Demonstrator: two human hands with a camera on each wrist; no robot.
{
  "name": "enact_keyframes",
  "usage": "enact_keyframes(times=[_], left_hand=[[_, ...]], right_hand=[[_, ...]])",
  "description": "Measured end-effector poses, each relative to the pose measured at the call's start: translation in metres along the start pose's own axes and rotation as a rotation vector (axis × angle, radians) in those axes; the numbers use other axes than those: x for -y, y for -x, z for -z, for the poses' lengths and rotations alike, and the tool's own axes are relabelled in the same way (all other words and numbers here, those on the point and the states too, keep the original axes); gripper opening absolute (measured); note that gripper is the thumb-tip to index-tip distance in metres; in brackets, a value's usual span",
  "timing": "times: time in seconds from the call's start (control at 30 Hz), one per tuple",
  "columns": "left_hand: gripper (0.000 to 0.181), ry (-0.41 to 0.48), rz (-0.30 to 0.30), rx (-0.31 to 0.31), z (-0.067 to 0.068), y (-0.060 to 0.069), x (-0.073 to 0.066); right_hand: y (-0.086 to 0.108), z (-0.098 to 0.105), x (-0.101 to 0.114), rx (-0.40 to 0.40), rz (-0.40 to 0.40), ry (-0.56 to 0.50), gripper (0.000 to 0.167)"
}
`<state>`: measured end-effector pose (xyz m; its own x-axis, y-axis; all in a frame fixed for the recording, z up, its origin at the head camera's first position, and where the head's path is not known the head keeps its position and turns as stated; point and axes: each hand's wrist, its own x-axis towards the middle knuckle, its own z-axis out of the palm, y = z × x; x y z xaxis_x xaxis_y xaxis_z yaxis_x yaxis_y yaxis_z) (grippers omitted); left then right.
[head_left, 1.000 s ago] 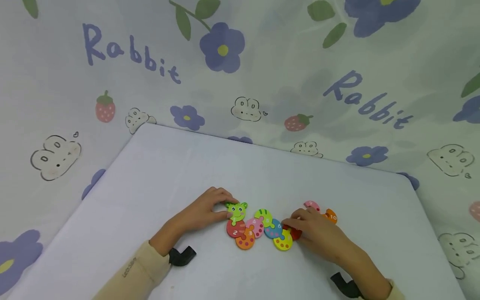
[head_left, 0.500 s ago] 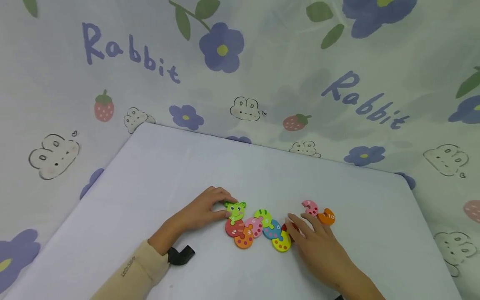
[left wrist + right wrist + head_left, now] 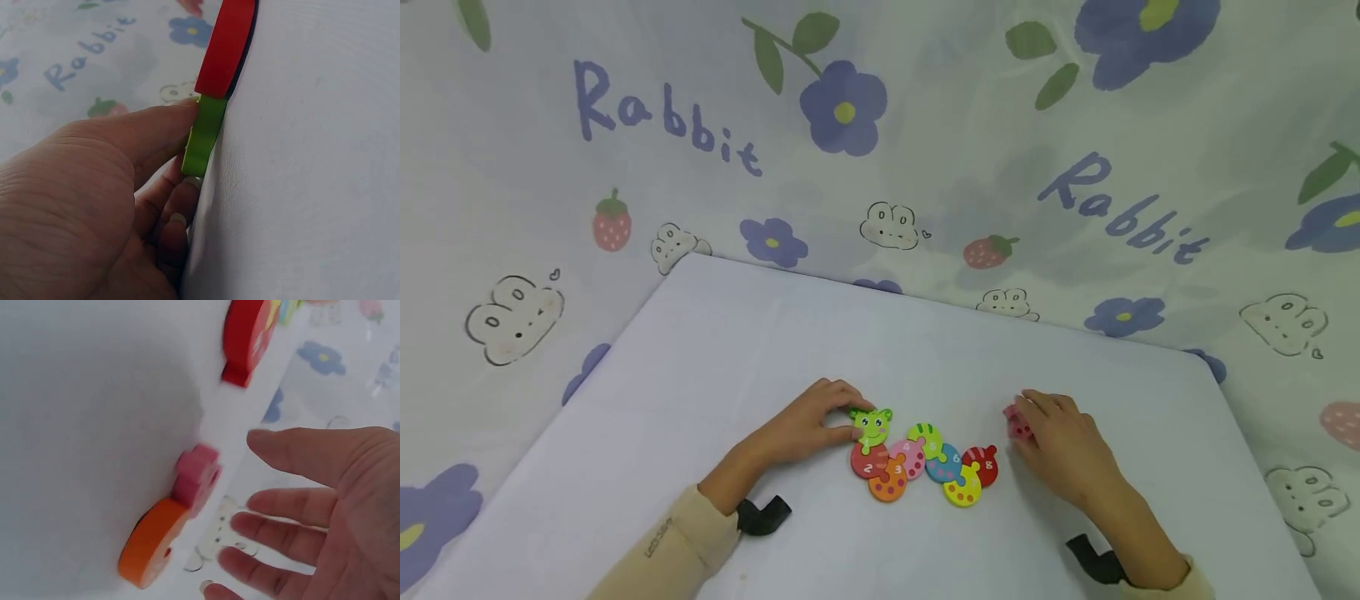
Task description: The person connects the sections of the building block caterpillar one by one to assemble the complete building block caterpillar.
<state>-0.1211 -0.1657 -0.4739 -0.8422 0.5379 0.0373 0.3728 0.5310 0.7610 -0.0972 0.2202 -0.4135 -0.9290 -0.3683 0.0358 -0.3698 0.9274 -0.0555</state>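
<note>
A row of joined, numbered caterpillar puzzle pieces lies on the white table. My left hand (image 3: 808, 425) pinches the green caterpillar head piece (image 3: 871, 427) at the row's left end; in the left wrist view its green edge (image 3: 206, 134) shows between thumb and fingers. At the other end of the row is the red 8 piece (image 3: 981, 467). To its right, my right hand (image 3: 1063, 446) hovers with fingers spread over the pink piece (image 3: 197, 478), not gripping it. Against the pink piece lies the orange piece (image 3: 153, 540), which the hand hides in the head view.
The white table (image 3: 760, 333) extends around the pieces. Behind it hangs a cloth (image 3: 925, 125) printed with rabbits, flowers and strawberries. Black curved parts (image 3: 763, 515) stick out at both wrists.
My right hand has left the red 8 piece, drawn back, then moved up and right over the pink and orange pieces. The red piece is uncovered. My left hand stays on the head piece.
</note>
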Motion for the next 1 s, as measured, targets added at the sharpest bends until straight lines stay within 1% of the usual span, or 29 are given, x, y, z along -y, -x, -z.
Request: enact_keyframes(times=[0.1, 0.17, 0.3, 0.4, 0.5, 0.6, 0.7, 0.83, 1.0], left_hand=[[0.037, -0.005, -0.004, 0.005, -0.001, -0.001, 0.000], [0.037, -0.008, -0.002, 0.006, -0.001, -0.002, 0.000], [0.037, -0.015, -0.005, 0.009, -0.002, -0.003, 0.000], [0.037, -0.017, -0.005, 0.007, -0.002, -0.002, 0.000], [0.037, -0.014, 0.008, 0.005, -0.002, -0.001, 0.000], [0.037, -0.009, 0.012, -0.002, -0.002, -0.001, -0.001], [0.037, -0.011, 0.005, -0.006, -0.002, -0.001, -0.002], [0.037, -0.014, 0.007, -0.002, -0.002, -0.001, -0.002], [0.037, -0.022, 0.020, -0.003, -0.002, -0.001, 0.000]], right_hand=[[-0.008, -0.009, -0.012, 0.048, -0.065, -0.065, 0.055], [-0.012, -0.013, -0.016, 0.064, -0.072, -0.091, 0.052], [-0.013, -0.012, -0.018, 0.077, -0.020, -0.152, 0.053], [-0.009, -0.004, -0.012, 0.119, 0.030, -0.213, 0.056], [-0.003, 0.005, -0.004, 0.150, 0.042, -0.256, 0.058], [0.003, 0.008, 0.001, 0.166, 0.068, -0.238, 0.056], [0.005, 0.005, 0.002, 0.171, 0.087, -0.203, 0.052], [0.005, -0.002, 0.000, 0.175, 0.091, -0.176, 0.049], [0.001, -0.006, 0.005, 0.208, 0.113, -0.127, 0.047]])
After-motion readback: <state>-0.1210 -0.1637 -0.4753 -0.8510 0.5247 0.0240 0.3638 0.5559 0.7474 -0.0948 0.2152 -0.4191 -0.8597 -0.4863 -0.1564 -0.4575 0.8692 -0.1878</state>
